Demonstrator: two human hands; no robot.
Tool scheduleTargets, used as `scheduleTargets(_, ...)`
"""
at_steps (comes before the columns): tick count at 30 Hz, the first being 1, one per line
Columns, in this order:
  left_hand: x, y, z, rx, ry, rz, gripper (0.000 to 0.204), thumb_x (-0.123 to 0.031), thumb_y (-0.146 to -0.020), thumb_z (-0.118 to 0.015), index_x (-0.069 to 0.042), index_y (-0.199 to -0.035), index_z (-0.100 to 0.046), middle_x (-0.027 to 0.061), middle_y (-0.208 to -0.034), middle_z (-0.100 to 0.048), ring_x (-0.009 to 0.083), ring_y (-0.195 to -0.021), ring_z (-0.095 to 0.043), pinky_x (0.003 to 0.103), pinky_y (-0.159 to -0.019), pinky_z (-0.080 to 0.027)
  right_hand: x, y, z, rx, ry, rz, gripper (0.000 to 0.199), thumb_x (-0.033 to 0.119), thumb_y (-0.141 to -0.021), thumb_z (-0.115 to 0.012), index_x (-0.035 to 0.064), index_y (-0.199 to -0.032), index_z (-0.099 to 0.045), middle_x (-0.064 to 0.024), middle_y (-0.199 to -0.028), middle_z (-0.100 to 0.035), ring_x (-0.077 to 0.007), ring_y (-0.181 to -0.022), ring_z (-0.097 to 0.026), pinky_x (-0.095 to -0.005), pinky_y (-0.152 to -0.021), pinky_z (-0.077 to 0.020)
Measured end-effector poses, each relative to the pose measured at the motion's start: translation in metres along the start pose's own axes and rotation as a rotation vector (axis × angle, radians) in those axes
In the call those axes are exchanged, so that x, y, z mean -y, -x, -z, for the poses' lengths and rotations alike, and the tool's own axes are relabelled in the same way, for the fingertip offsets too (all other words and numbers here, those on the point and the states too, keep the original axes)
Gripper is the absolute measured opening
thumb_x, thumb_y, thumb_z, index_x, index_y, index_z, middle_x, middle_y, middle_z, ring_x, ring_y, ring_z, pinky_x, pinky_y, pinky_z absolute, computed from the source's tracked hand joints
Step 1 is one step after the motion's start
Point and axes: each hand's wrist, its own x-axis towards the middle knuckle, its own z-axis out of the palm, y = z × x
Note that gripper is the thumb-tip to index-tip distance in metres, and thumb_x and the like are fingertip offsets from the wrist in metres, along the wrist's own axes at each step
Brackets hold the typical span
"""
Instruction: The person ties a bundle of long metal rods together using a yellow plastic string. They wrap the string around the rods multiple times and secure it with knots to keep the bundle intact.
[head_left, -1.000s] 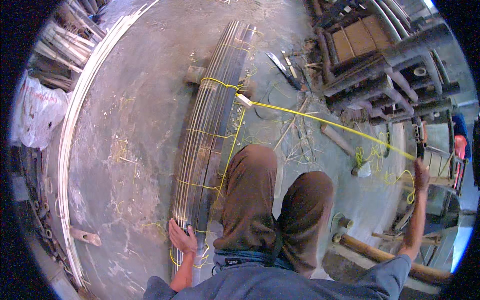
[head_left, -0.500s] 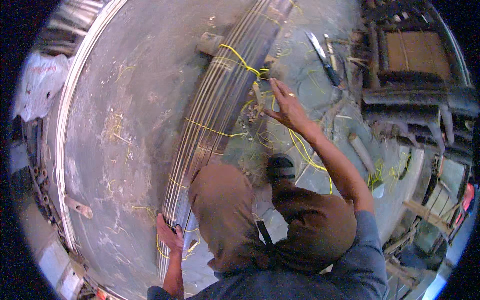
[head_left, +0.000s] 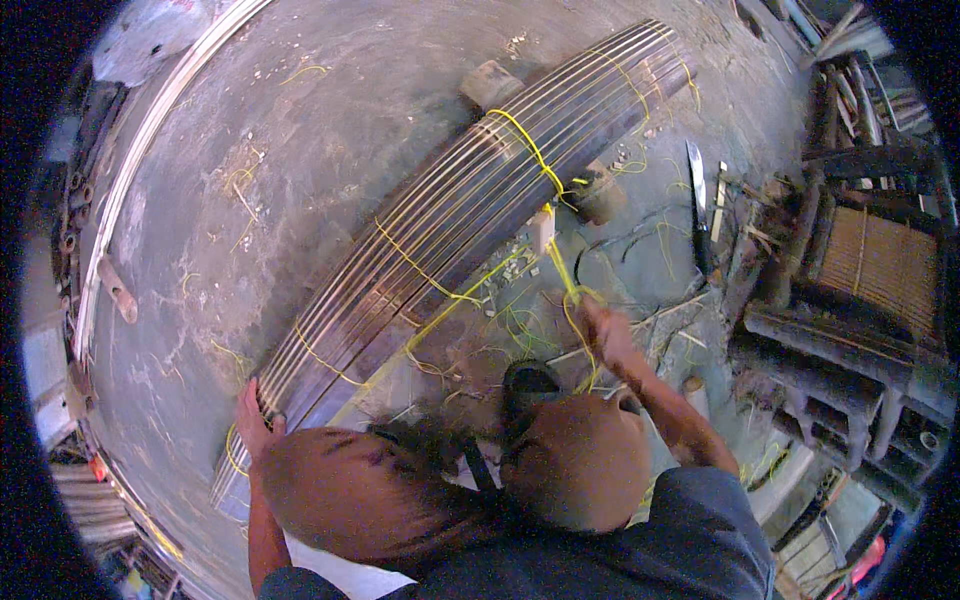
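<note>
We see the bundle of slats [head_left: 470, 210] lying aslant on the floor, its near end beside our left hand [head_left: 258, 428] and its middle stretch off to the left of our right hand [head_left: 608, 338]. The left hand lies open against the bundle's near end, thumb apart from the fingers, partly hidden behind our left knee [head_left: 350, 490]. The right hand, well apart from the bundle on its right side, is closed around the yellow cord [head_left: 561, 265] — a length of it runs from that fist back to a small pale block [head_left: 543, 232] just beside the bundle's right edge. From there the cord reaches a thick yellow loop [head_left: 527, 140] that crosses the slats in the bundle's farther half. Thinner yellow ties [head_left: 415, 265] cross it at several other places. A short log [head_left: 490, 85] shows just beyond the bundle's left edge, and a dark round piece [head_left: 598, 195] at its right edge, across from the log. As for containers, a whitish plastic sack [head_left: 155, 40] lies well to the left of the bundle; what is in it we cannot make out. Nearer the bundle, on its right, lies a knife [head_left: 697, 190] with a dark handle — and farther out on that side stands a dark wooden frame with a brown slatted panel [head_left: 868, 262].
</note>
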Motion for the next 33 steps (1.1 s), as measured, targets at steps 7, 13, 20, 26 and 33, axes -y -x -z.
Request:
scheduleTargets(7,-0.160,-0.073,0.061,-0.240,0.088,-0.098,0.057,-0.034,-0.089,-0.054,-0.002,-0.135,-0.041,0.0211,-0.139,-0.038,0.0387,-0.127,-0.038,0.045,-0.107,-0.029,-0.052,-0.014,-0.018,0.040,0.067,0.104,0.016,0.015,-0.090,-0.055,0.0068,-0.103,-0.060,-0.0165,-0.095,-0.060,-0.0359,-0.088,-0.058,-0.0413,-0.077,-0.0466)
scheduleTargets(13,-0.224,-0.157,0.092,-0.149,0.184,-0.099,0.049,-0.036,-0.094,-0.048,-0.002,-0.129,-0.048,0.0194,-0.133,-0.046,0.0340,-0.127,-0.041,0.041,-0.107,-0.031,-0.012,-0.108,0.059,-0.359,0.094,0.069,0.046,0.029,-0.088,-0.059,0.0073,-0.128,-0.050,-0.0240,-0.125,-0.049,-0.0400,-0.110,-0.050,-0.0455,-0.093,-0.0419)
scheduleTargets(20,-0.203,-0.269,0.044,0.615,1.100,0.248,0.077,-0.064,-0.093,-0.029,0.000,-0.130,-0.051,0.0154,-0.125,-0.057,0.0267,-0.119,-0.051,0.038,-0.105,-0.033,-0.042,-0.189,0.038,-0.116,0.291,-0.048,0.089,0.047,-0.076,-0.069,0.0075,-0.144,-0.027,-0.0238,-0.130,-0.046,-0.0416,-0.117,-0.048,-0.0479,-0.095,-0.0407)
scheduleTargets(26,-0.228,-0.317,0.008,1.168,0.960,0.635,0.088,-0.073,-0.086,-0.035,0.001,-0.130,-0.049,0.0140,-0.123,-0.058,0.0252,-0.114,-0.053,0.038,-0.102,-0.037,-0.053,-0.193,0.024,-0.079,0.216,-0.060,0.087,0.045,-0.072,-0.072,0.0025,-0.137,-0.033,-0.0227,-0.116,-0.053,-0.0412,-0.106,-0.053,-0.0448,-0.089,-0.0449)
scheduleTargets(33,-0.269,-0.245,0.007,1.306,0.922,0.538,0.083,-0.072,-0.086,-0.036,0.000,-0.126,-0.050,0.0136,-0.119,-0.059,0.0243,-0.108,-0.053,0.037,-0.097,-0.037,-0.042,-0.188,0.034,-0.077,0.226,-0.169,0.084,0.046,-0.070,-0.073,0.0015,-0.132,-0.040,-0.0208,-0.116,-0.055,-0.0409,-0.103,-0.055,-0.0452,-0.085,-0.0469)
